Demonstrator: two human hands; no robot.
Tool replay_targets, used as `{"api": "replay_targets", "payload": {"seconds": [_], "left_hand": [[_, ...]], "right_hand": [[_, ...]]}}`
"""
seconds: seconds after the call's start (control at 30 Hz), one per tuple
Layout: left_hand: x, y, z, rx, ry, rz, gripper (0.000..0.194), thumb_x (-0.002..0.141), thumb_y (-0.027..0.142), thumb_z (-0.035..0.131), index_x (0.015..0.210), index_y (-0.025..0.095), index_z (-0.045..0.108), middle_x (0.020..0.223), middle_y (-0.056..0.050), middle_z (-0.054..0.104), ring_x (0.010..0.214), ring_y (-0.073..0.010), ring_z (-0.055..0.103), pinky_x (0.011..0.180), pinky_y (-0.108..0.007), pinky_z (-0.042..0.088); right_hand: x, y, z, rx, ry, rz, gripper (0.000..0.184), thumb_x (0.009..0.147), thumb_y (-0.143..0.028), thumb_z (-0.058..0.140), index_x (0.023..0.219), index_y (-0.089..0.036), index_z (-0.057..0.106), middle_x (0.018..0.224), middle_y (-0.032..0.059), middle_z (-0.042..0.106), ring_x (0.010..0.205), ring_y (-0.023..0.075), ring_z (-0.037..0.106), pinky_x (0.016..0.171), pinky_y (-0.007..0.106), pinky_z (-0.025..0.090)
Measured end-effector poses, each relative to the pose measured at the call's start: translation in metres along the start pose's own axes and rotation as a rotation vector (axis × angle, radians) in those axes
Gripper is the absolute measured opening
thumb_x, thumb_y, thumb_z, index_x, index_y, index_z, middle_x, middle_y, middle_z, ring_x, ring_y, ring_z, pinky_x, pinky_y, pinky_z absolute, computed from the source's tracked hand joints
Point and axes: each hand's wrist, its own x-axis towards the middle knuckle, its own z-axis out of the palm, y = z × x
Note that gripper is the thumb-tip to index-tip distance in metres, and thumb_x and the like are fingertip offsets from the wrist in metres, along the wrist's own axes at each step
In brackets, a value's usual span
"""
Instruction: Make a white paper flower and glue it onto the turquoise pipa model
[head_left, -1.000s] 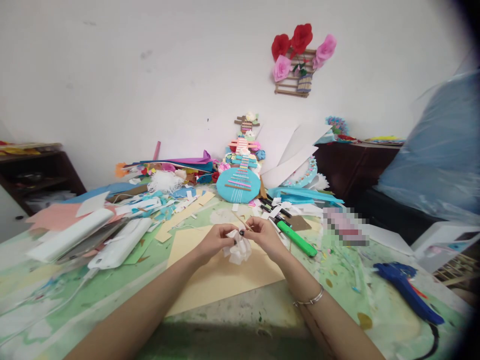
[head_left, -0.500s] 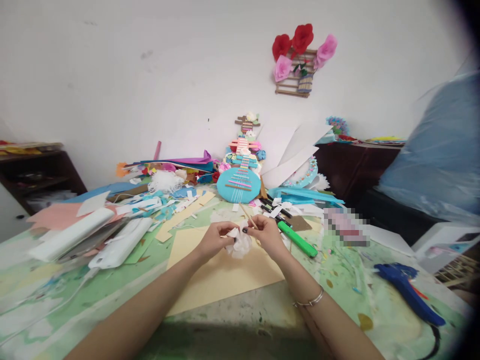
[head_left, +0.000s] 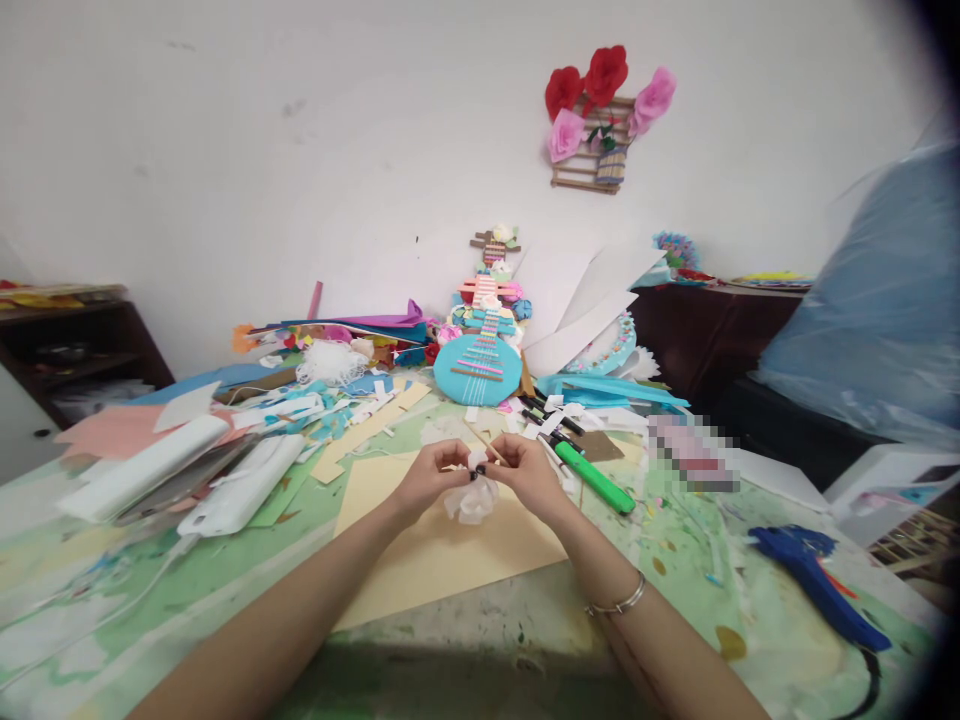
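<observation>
A white crumpled paper flower (head_left: 472,503) hangs between my hands above a cream sheet of card (head_left: 420,570). My left hand (head_left: 433,478) pinches its gathered top from the left. From the other side my right hand (head_left: 526,475) presses fingertips to the same spot, and a thin wooden stick (head_left: 486,440) slants out from between its fingers. The fingertips of both hands meet at the flower's top, so the exact grip there is partly hidden. Behind them leans a turquoise lute-shaped craft (head_left: 478,370) with strings.
A green marker (head_left: 595,478) and several dark pens lie right of my hands. A blue glue gun (head_left: 817,580) rests at the right. White power strips (head_left: 244,485) and paper scraps cover the left. Behind stand white sheets (head_left: 581,330).
The flower has turned in my fingers, its petals now hanging lower and its gathered end facing up. My fingertips have come together. The stick's tilt has shifted slightly.
</observation>
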Motion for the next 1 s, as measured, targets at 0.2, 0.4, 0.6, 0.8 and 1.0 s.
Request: {"api": "replay_targets", "payload": {"seconds": [0.2,0.4,0.6,0.8,1.0], "left_hand": [[-0.0008,-0.0003,0.0015,-0.008,0.026,-0.014,0.026,0.060,0.030,0.075,0.070,0.013,0.058,0.068,0.000,0.059,0.062,-0.0121,0.053,0.060,-0.024,0.040],[0.0001,-0.0021,0.0013,0.009,0.072,-0.013,0.026,0.062,0.030,0.074,0.071,0.013,0.057,0.068,0.000,0.058,0.061,-0.0117,0.053,0.058,-0.023,0.039],[0.0008,-0.0020,0.0013,0.002,0.111,0.057,0.033,0.064,0.028,0.074,0.086,0.017,0.052,0.080,0.001,0.056,0.068,-0.0113,0.054,0.060,-0.021,0.041],[-0.0027,0.0028,0.0027,0.011,0.030,0.101,0.028,0.068,0.029,0.073,0.084,0.018,0.053,0.094,-0.004,0.057,0.080,-0.0139,0.055,0.066,-0.023,0.044],[-0.0013,0.0036,0.0013,-0.083,0.074,0.091,0.026,0.070,0.034,0.071,0.086,0.017,0.059,0.085,-0.003,0.061,0.073,-0.0135,0.056,0.064,-0.023,0.041]], "right_hand": [[0.0000,0.0025,0.0004,-0.022,0.007,-0.015,0.023,0.064,-0.033,0.070,0.065,-0.019,0.052,0.058,-0.0045,0.050,0.054,0.0098,0.044,0.053,0.022,0.036],[-0.0002,-0.0005,0.0005,-0.027,-0.005,-0.035,0.022,0.065,-0.033,0.069,0.069,-0.019,0.052,0.063,-0.0036,0.053,0.057,0.0107,0.047,0.055,0.023,0.036],[-0.0007,-0.0016,-0.0003,-0.067,-0.023,-0.056,0.018,0.068,-0.033,0.067,0.068,-0.018,0.057,0.060,-0.0043,0.049,0.051,0.0088,0.038,0.049,0.022,0.028],[-0.0018,-0.0012,-0.0007,-0.085,-0.014,-0.054,0.017,0.070,-0.034,0.066,0.070,-0.018,0.058,0.063,-0.0039,0.052,0.048,0.0079,0.038,0.046,0.022,0.028],[-0.0022,-0.0034,-0.0002,-0.084,-0.024,-0.046,0.013,0.068,-0.029,0.067,0.069,-0.018,0.060,0.063,-0.0037,0.053,0.050,0.0084,0.041,0.048,0.022,0.030]]}}
